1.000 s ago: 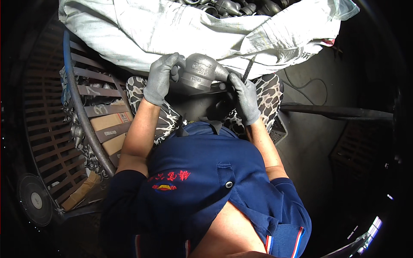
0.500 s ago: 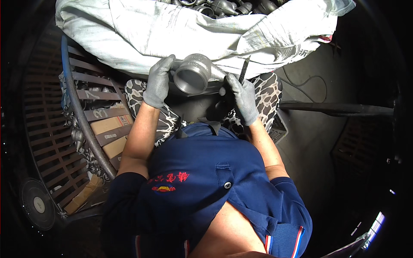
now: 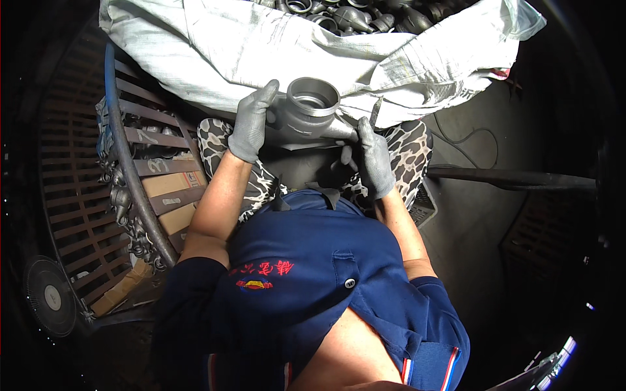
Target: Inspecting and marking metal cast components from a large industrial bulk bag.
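A grey metal casting [image 3: 303, 125] with a wide round opening and a narrow tapering neck is held up over my lap. My gloved left hand [image 3: 250, 125] is closed on its left end, thumb up. At the neck's right tip, my gloved right hand [image 3: 376, 159] is closed around a thin dark file-like tool [image 3: 376, 112], which points upward from it. Those right fingers also meet the neck, though their exact grip is partly hidden. The opening faces up and shows a stepped inner wall.
Beyond the casting lies a white woven sack [image 3: 261, 49], with several similar metal castings [image 3: 352, 18] at its top. A slatted metal crate [image 3: 124, 163] holding castings and cardboard stands left. A fan [image 3: 52, 296] is at lower left, a dark bar [image 3: 508, 174] at right.
The casting has turned so its opening, which faced down toward me, now faces up. Both hands have shifted slightly right in the view, keeping hold.
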`<state>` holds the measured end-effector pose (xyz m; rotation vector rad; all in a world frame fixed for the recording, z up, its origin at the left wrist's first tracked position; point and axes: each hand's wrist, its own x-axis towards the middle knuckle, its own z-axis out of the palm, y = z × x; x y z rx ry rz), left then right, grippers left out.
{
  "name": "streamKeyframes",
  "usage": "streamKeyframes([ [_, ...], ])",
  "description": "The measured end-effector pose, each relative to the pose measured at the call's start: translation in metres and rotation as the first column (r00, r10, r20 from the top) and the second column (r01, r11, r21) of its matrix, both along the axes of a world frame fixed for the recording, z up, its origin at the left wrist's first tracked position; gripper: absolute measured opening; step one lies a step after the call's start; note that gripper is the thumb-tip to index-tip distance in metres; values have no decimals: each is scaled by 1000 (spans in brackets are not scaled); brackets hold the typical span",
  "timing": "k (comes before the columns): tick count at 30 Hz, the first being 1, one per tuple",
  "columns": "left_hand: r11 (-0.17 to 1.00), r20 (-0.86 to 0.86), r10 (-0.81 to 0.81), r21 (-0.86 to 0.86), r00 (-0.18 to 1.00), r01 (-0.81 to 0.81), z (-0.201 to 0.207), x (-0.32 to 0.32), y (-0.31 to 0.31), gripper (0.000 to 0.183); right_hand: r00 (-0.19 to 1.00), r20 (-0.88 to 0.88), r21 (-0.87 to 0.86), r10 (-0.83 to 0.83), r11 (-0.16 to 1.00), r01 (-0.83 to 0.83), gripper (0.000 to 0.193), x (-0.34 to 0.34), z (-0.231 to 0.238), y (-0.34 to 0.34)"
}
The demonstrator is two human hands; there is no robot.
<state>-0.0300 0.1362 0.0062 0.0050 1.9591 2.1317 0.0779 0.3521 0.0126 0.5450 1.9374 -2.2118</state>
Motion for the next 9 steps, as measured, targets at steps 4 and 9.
streamKeyframes([
  [4,995,15,7,-98,1000,-5,11,1,-1,40,999,-44,-91,18,996,-22,66,2,4,-1],
  [9,999,-51,12,-44,999,-14,7,-3,1,45,995,-67,-73,70,995,-75,78,3,7,-3],
])
